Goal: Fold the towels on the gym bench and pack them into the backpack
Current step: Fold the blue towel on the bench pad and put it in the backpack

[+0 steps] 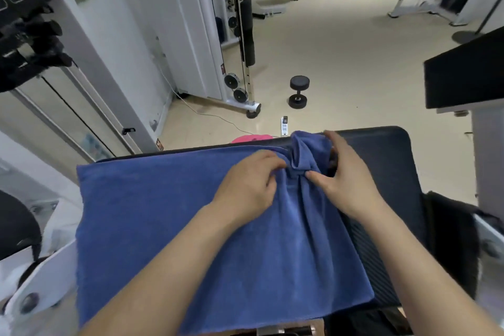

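Both hands are bunching up the far right end of one blue towel (191, 226): left hand (249, 185) has its fingers (268, 162) curled into the cloth, right hand (345, 174) pinches the gathered lump. The towel lies spread on the black table (387, 166), long axis left to right. There's one dumbbell (298, 91) on the floor (354, 49), plus a bit of pink cloth (251, 138) behind the table.

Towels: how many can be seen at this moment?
2. The blue towel lies on the bench, held by both hands; a pink one peeks behind its far edge. Others may be hidden.
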Motion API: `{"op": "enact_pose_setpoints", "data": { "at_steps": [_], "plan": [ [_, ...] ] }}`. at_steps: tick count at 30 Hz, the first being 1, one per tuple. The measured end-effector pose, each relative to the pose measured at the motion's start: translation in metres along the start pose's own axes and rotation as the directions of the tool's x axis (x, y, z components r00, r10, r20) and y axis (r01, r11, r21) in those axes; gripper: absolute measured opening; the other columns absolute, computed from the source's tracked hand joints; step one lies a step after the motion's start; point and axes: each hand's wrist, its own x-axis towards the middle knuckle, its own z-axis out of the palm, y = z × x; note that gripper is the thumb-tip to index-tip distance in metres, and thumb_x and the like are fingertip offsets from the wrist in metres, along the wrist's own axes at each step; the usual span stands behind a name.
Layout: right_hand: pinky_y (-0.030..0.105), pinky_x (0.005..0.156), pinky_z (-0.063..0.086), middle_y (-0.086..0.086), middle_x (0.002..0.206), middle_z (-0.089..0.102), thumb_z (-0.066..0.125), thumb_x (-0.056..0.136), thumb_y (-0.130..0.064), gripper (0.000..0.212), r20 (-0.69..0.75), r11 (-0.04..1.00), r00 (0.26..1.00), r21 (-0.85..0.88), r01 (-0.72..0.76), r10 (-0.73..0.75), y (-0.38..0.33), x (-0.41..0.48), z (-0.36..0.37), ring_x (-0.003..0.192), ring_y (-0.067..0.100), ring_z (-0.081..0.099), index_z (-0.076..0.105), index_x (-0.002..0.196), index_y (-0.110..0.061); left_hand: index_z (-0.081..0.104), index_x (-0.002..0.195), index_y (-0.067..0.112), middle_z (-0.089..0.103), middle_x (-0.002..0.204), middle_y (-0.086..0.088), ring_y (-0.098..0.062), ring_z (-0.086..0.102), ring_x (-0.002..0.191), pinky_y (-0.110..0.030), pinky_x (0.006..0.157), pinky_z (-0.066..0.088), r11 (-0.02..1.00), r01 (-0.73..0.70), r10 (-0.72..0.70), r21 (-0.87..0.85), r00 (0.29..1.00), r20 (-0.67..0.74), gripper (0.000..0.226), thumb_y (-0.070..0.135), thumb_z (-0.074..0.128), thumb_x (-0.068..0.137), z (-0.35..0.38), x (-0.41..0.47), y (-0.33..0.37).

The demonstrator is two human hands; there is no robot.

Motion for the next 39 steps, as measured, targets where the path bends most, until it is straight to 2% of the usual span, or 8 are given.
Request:
{"op": "enact_pose_setpoints", "data": {
  "at_steps": [2,5,7,15,22,27,35,39],
  "plan": [
    [0.01,0.071,0.048,-0.01,0.096,0.066,0.07,0.082,-0.016,0.063,-0.08,0.991,0.994,0.115,-0.063,0.072,0.011,-0.006,0.004,0.089,0.008,0.064,0.045,0.139,-0.026,0.052,0.131,0.023,0.046,0.133,0.011,-0.014,0.053,0.111,-0.04,0.088,0.049,0.999,0.013,-0.015,0.045,0.999,0.042,0.039,0.02,0.051,0.092,0.011,0.015,0.016],
    [0.035,0.076,0.056,0.004,0.086,0.071,0.068,0.08,-0.008,0.039,-0.115,0.911,0.977,0.394,-0.121,0.179,0.024,-0.004,-0.004,0.077,0.016,0.066,0.065,0.116,-0.024,0.045,0.134,0.019,0.04,0.136,0.006,-0.018,0.05,0.116,-0.042,0.089,0.049,0.988,0.086,-0.091,0.127,0.995,0.037,0.046,0.036,0.054,0.093,0.018,0.031,0.026],
    [0.032,0.068,0.051,0.003,0.077,0.067,0.066,0.081,-0.005,0.031,-0.131,0.827,0.961,0.546,-0.134,0.243,0.031,-0.001,-0.015,0.07,0.012,0.059,0.069,0.107,-0.022,0.045,0.133,0.019,0.04,0.136,0.004,-0.019,0.049,0.117,-0.041,0.088,0.049,0.974,0.128,-0.137,0.188,0.99,0.035,0.045,0.04,0.052,0.094,0.019,0.04,0.025],
    [0.019,0.08,0.038,-0.001,0.101,0.057,0.057,0.088,-0.005,0.035,-0.595,1.0,0.804,0.007,0.012,-0.006,0.068,0.017,-0.056,0.085,0.011,0.05,0.061,0.121,-0.016,0.046,0.132,0.025,0.041,0.131,0.004,-0.021,0.052,0.109,-0.033,0.071,0.042,0.931,0.188,-0.177,0.312,0.982,-0.061,0.04,0.031,0.053,0.093,0.025,0.051,0.026],
    [0.038,0.085,0.046,0.005,0.103,0.065,0.057,0.093,-0.027,0.037,-0.478,0.983,0.876,-0.111,-0.143,0.073,0.084,0.042,-0.065,0.096,0.028,0.059,0.055,0.128,-0.016,0.05,0.129,0.019,0.043,0.133,0.004,-0.024,0.056,0.101,-0.041,0.077,0.051,0.96,0.068,-0.062,0.271,0.998,-0.032,0.037,0.022,0.048,0.093,0.04,0.073,0.053],
    [0.034,0.08,0.044,-0.012,0.081,0.062,0.059,0.092,-0.034,0.047,-0.386,0.948,0.868,0.179,-0.262,0.313,0.085,-0.003,-0.07,0.086,0.017,0.058,0.044,0.135,-0.024,0.05,0.134,0.025,0.047,0.131,0.003,-0.022,0.053,0.109,-0.037,0.081,0.047,0.964,0.062,-0.058,0.26,0.998,-0.025,0.039,0.031,0.047,0.096,0.053,0.088,0.051],
    [0.033,0.062,0.044,-0.004,0.066,0.065,0.075,0.08,-0.024,0.011,-0.018,0.874,0.935,0.362,-0.325,0.355,0.114,-0.096,-0.055,0.062,0.013,0.057,0.066,0.083,-0.017,0.047,0.132,0.022,0.047,0.126,-0.002,-0.026,0.047,0.107,-0.036,0.067,0.034,0.909,0.084,-0.058,0.409,0.996,-0.075,0.037,0.02,0.041,0.095,0.067,0.086,0.064],
    [0.036,0.067,0.035,0.016,0.069,0.055,0.072,0.075,-0.039,0.048,0.035,0.729,0.927,0.606,-0.317,0.374,0.118,-0.107,-0.063,0.067,0.019,0.049,0.054,0.07,0.005,0.036,0.142,0.03,0.042,0.133,-0.002,-0.027,0.045,0.112,-0.037,0.068,0.033,0.877,0.052,-0.049,0.478,0.999,-0.019,0.054,0.013,0.042,0.091,0.07,0.085,0.074]
  ]
}}
